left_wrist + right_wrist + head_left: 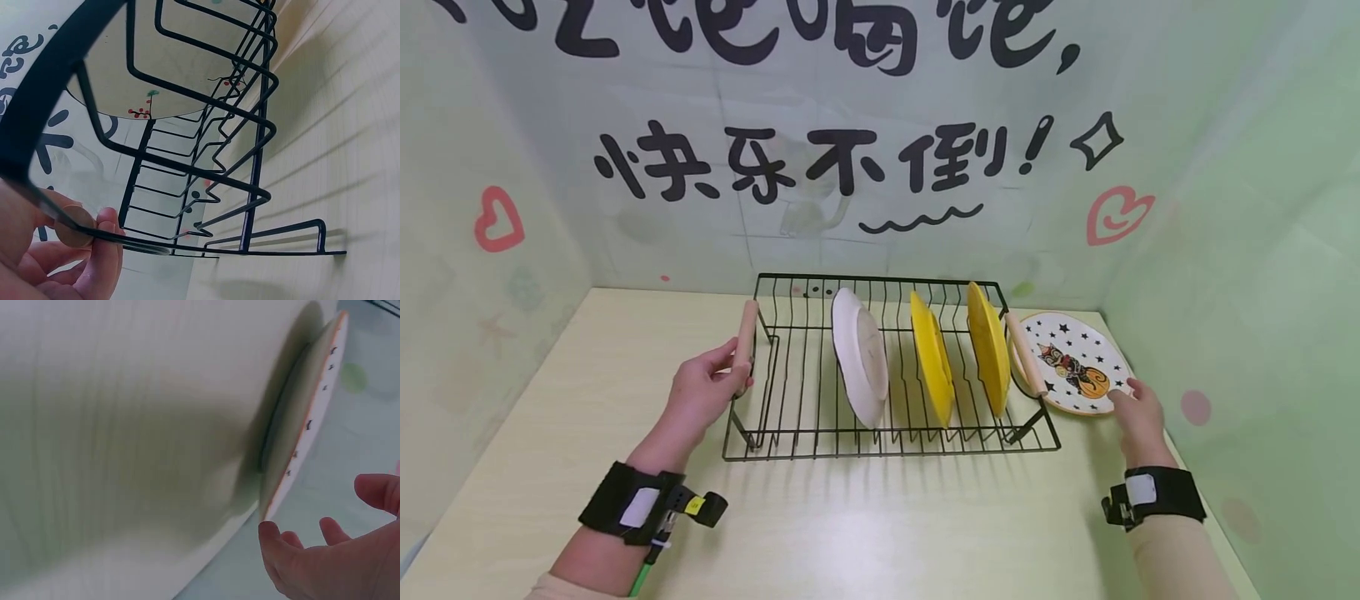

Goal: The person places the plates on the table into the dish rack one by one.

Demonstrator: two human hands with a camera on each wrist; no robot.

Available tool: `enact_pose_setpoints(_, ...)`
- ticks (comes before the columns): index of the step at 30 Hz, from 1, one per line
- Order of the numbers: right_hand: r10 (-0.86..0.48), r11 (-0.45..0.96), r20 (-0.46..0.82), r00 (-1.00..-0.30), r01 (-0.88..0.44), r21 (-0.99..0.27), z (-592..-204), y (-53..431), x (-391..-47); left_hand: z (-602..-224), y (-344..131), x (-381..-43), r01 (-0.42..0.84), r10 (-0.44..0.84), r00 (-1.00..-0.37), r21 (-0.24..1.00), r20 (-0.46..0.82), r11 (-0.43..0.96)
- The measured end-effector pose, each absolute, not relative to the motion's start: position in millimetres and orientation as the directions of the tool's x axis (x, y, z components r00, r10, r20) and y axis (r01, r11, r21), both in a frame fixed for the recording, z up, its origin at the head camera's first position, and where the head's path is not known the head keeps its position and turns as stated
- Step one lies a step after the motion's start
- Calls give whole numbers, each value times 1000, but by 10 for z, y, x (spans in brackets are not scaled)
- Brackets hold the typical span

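Note:
A black wire dish rack (891,455) with wooden handles stands on the table. My left hand (707,385) grips its left wooden handle (746,333); in the left wrist view, thumb and fingers curl round the handle's round end (75,226). A white plate (859,358) and two yellow plates (931,358) (988,350) stand on edge in the rack. Flat on the table to the right lies a white plate with a cat picture and stars (1067,358). My right hand (1138,421) is at its near right rim; a fingertip (270,532) touches the rim, with the thumb held apart.
The pale wooden table (850,533) is closed in by a printed backdrop (820,250) behind and a green side wall (1247,333) close to my right hand. The rack's right handle (1026,354) partly overlaps the cat plate's left side.

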State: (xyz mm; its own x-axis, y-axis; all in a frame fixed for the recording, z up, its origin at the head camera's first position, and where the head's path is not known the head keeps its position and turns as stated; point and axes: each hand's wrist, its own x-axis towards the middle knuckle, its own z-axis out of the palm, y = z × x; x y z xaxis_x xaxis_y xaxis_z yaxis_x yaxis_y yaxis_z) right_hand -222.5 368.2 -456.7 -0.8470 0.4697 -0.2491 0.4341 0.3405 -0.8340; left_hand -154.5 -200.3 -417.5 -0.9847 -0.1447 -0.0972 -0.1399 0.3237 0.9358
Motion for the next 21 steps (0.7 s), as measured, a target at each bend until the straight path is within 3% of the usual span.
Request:
enact_pose_setpoints(7,494,303,-281,-823,466,-832,-4696,3756,-2299,-4180,-2008,-1545,-138,-146,-985,936,-95,325)
enact_pose_setpoints(14,547,41,-397,-737,497,-867,-4761,3775,-2371,-4193,-2003,-1545,-133,-145,-985,940,-90,314)
enact_pose_setpoints(21,483,-176,-507,-714,488,-855,-4691,3764,-2419,-4198,-2005,-1548,-126,-145,-986,940,-83,316)
